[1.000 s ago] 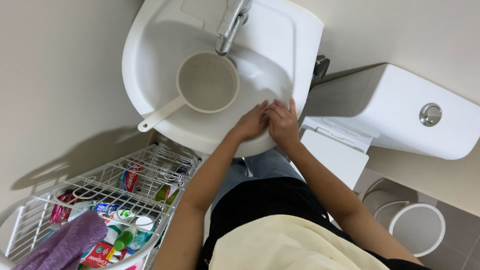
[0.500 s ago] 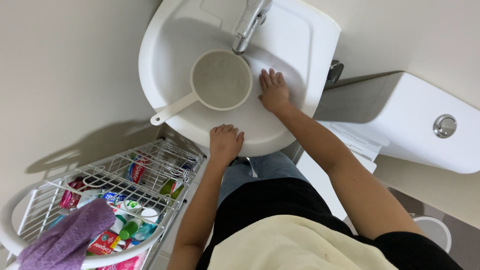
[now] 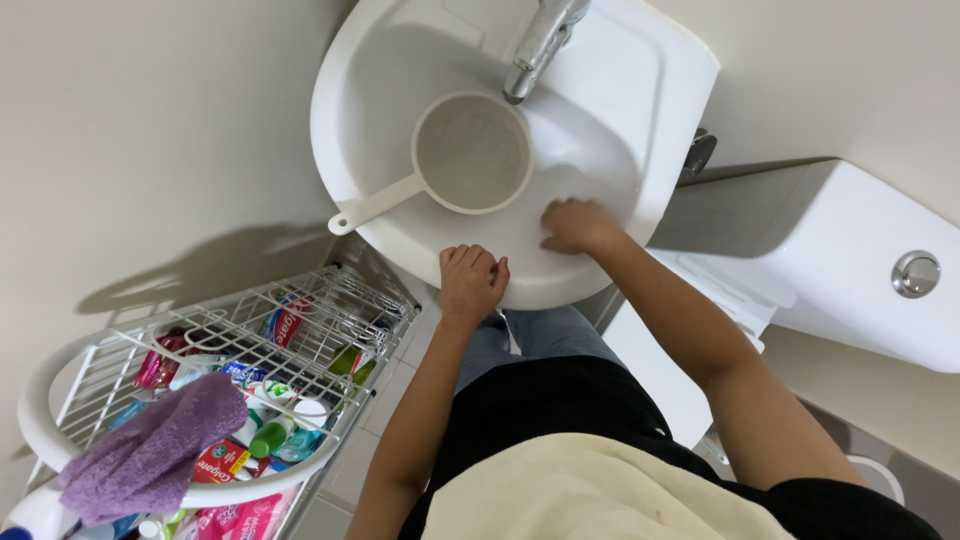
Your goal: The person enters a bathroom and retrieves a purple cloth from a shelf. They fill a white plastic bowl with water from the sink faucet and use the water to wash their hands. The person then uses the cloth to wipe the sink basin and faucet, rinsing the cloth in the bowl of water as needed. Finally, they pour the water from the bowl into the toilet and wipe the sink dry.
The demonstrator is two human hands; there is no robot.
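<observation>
**So, both hands at the sink, nothing picked up**

Head view, the only one: the right hand [image 3: 578, 226] lies inside the white sink [image 3: 640, 120], palm down against the basin wall, fingers loosely curled and a bit blurred, with nothing in its grip as far as I can see. The left hand [image 3: 470, 283] sits on the near rim, fingers curled over the edge, probably just bracing there; it holds nothing loose either.

Just beyond both hands, the cream ladle-style scoop [image 3: 470, 152] rests in the basin right under the metal tap [image 3: 540, 42], its handle sticking out over the rim past the left hand. Looks parked there to catch water.

Down and outward from the left hand is a white wire rack [image 3: 140, 350] crammed with stuff: red-and-white tubes [image 3: 283, 322], a small green bottle [image 3: 268, 437], pink packets and a purple cloth [image 3: 155, 450] draped on top. Outward from the right forearm sits the white toilet tank [image 3: 850, 270] with its round silver button.
</observation>
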